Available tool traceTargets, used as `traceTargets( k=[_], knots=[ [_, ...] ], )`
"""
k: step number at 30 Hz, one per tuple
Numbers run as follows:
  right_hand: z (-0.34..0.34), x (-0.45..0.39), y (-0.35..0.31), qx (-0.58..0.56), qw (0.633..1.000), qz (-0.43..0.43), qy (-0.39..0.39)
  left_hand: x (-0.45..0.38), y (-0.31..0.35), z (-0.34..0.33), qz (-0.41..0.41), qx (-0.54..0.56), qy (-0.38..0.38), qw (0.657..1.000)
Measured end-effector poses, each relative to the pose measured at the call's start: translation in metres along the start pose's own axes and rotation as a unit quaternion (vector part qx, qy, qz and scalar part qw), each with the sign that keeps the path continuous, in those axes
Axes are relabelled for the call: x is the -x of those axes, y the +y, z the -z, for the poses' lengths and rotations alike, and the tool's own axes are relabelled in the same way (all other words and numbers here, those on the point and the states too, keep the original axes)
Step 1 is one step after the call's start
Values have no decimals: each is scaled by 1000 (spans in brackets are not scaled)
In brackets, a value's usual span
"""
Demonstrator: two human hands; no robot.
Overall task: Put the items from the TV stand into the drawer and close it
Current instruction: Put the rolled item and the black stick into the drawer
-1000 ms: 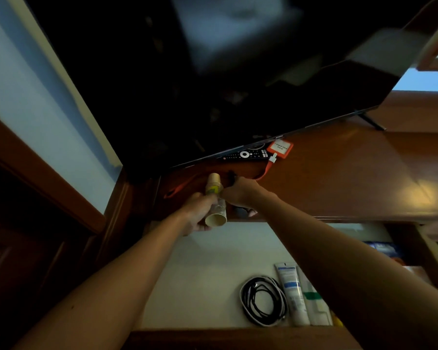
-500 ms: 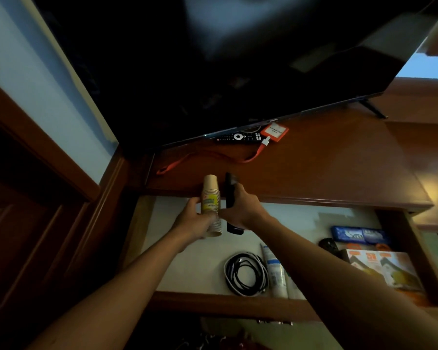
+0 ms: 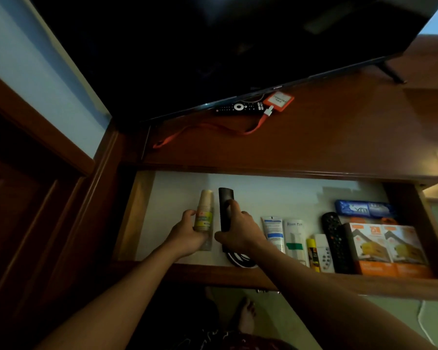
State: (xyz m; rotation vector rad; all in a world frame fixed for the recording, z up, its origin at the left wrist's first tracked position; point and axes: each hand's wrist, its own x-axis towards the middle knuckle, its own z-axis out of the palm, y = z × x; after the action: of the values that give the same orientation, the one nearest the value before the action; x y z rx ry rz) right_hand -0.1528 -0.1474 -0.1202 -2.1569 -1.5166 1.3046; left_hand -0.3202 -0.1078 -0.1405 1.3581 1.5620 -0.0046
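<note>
The drawer (image 3: 132,218) under the TV stand top (image 3: 339,137) stands open, with a white bottom. My left hand (image 3: 187,236) grips a stack of paper cups (image 3: 204,212) over the drawer's left part. Right beside it, my right hand (image 3: 240,229) holds a slim black remote (image 3: 225,205), lengthwise over the drawer. On the stand top, under the TV edge, lie a black remote with a white ring (image 3: 239,107) and an orange card (image 3: 278,101) with its orange lanyard (image 3: 202,131).
The drawer's right half holds two tubes (image 3: 273,231), a yellow stick, a white remote (image 3: 325,253), a black remote (image 3: 334,238), orange boxes (image 3: 387,248) and a blue pack (image 3: 364,208). A coiled cable (image 3: 240,258) lies under my right wrist. The TV (image 3: 213,46) overhangs the stand.
Both hands came down from the stand's front edge into the open drawer, carrying the cups and the slim remote. My view shifted to take in more of the drawer.
</note>
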Motion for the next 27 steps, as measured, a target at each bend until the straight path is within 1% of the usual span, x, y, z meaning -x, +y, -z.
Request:
traceTargets(
  k=[4,8,11,14,16,20,22,24,27],
  knots=[
    [-16,-15,-1,17,999,-29,-27,-16,-9,1,38,-34,-23,998],
    [-33,-26,-6,62,997,-24,-43,-27,-21,1,51,-39,-22,998],
    [-45,-30,-12,110,993,-24,-46,-32,-30,3,45,-44,-14,998],
    [-56,-34,-16,138,989,-34,-45,-35,-34,5,38,-32,-24,998],
    [-61,-36,-16,149,987,-43,-45,-36,-35,7,31,-43,-34,998],
    [-60,-41,-18,173,980,-52,-81,-41,-34,13,36,-69,-53,996],
    [-52,-46,-22,199,975,-56,-82,-45,-31,16,37,-92,-28,995],
    [-43,-54,-27,219,973,-51,-57,-49,-27,18,23,-102,7,995],
    [-37,-67,-30,231,973,-8,-25,-54,-23,18,2,-78,14,997]
  ],
)
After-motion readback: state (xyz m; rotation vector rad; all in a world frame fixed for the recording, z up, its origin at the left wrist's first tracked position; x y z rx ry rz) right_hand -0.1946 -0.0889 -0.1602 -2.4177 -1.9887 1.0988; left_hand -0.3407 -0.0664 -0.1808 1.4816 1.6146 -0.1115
